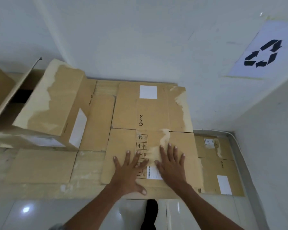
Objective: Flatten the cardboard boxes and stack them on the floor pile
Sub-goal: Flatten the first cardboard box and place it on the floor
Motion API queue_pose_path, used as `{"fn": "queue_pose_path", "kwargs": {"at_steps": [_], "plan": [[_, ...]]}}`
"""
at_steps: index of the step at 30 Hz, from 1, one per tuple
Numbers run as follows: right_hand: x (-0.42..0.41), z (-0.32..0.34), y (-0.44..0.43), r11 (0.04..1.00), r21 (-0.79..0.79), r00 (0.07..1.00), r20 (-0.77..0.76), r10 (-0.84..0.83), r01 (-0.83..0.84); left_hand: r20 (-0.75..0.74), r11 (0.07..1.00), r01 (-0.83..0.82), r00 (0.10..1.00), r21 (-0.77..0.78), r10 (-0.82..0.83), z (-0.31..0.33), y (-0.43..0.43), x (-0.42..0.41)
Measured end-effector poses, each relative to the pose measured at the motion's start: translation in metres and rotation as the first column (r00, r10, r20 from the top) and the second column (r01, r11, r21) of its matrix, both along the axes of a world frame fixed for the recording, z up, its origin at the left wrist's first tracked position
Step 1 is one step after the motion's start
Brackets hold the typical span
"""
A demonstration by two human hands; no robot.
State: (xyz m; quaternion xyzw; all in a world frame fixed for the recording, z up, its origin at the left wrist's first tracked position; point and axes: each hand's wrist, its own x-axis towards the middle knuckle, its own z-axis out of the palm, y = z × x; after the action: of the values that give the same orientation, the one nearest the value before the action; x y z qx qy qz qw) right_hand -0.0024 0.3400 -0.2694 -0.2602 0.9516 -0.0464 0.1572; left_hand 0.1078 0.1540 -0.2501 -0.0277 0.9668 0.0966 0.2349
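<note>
A flattened brown PICO cardboard box (150,113) lies on top of the floor pile, against the white wall. My left hand (130,171) and my right hand (170,163) press flat on its near half, palms down, fingers spread, side by side over the printed handling symbols and a white label. Neither hand holds anything. To the left stands an assembled box (56,103) with torn tape marks and a white label, tilted on the pile. Behind it at the far left is an open box (10,97) with a raised flap. More flattened cardboard (42,165) lies beneath and to the left.
Another flattened box (219,165) with white labels lies lower at the right, near a wall corner. A paper recycling sign (263,50) is taped to the right wall. Glossy white floor tile (40,214) runs along the near edge. A dark leg or foot (150,213) shows below the pile.
</note>
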Motion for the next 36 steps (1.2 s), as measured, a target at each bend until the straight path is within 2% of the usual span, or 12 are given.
{"fn": "queue_pose_path", "kwargs": {"at_steps": [4,7,11,16,21,24,27,29,31,32,33,36], "plan": [[0.063,0.002,0.029,1.0,-0.019,1.0,-0.007,0.023,-0.023,-0.003,0.999,0.027,1.0,-0.021,-0.027,0.004,-0.006,-0.005],[0.073,0.006,0.042,0.995,0.032,0.995,0.033,0.092,-0.093,0.013,0.999,0.026,1.0,-0.026,-0.025,0.006,-0.001,0.0],[0.075,0.012,0.042,0.997,0.058,0.996,0.077,0.053,-0.057,-0.014,1.0,0.01,1.0,-0.025,-0.01,0.008,0.005,0.011],[0.079,0.012,0.05,0.995,0.042,0.989,0.121,0.086,-0.091,0.109,0.995,0.096,0.99,-0.022,-0.093,0.025,0.021,0.013],[0.069,0.039,0.048,0.978,0.112,0.976,0.149,0.16,-0.178,-0.025,0.981,0.187,0.982,0.055,-0.185,0.051,-0.009,0.01],[0.069,0.048,0.045,0.982,0.106,0.975,0.172,0.138,-0.157,0.127,0.971,0.24,0.963,-0.013,-0.237,0.048,-0.012,0.027],[0.078,0.052,0.044,0.982,0.099,0.97,0.2,0.136,-0.158,0.199,0.985,0.094,0.978,-0.148,-0.063,0.019,0.013,0.052],[0.083,0.053,0.045,0.98,0.106,0.973,0.178,0.147,-0.167,0.067,0.971,0.092,0.995,-0.221,-0.079,-0.008,0.025,0.059],[0.082,0.058,0.048,0.976,0.129,0.974,0.172,0.151,-0.174,-0.043,0.979,0.077,0.995,-0.189,-0.087,-0.022,0.027,0.056],[0.08,0.06,0.05,0.975,0.136,0.975,0.16,0.155,-0.178,0.067,0.984,0.121,0.991,-0.133,-0.113,-0.001,0.029,0.058],[0.079,0.064,0.052,0.975,0.139,0.977,0.145,0.156,-0.176,0.047,0.984,0.147,0.989,-0.097,-0.143,0.013,0.033,0.056],[0.08,0.077,0.057,0.973,0.139,0.981,0.081,0.176,-0.186,-0.12,0.964,0.164,0.974,-0.208,-0.191,0.051,0.029,0.061]]}}
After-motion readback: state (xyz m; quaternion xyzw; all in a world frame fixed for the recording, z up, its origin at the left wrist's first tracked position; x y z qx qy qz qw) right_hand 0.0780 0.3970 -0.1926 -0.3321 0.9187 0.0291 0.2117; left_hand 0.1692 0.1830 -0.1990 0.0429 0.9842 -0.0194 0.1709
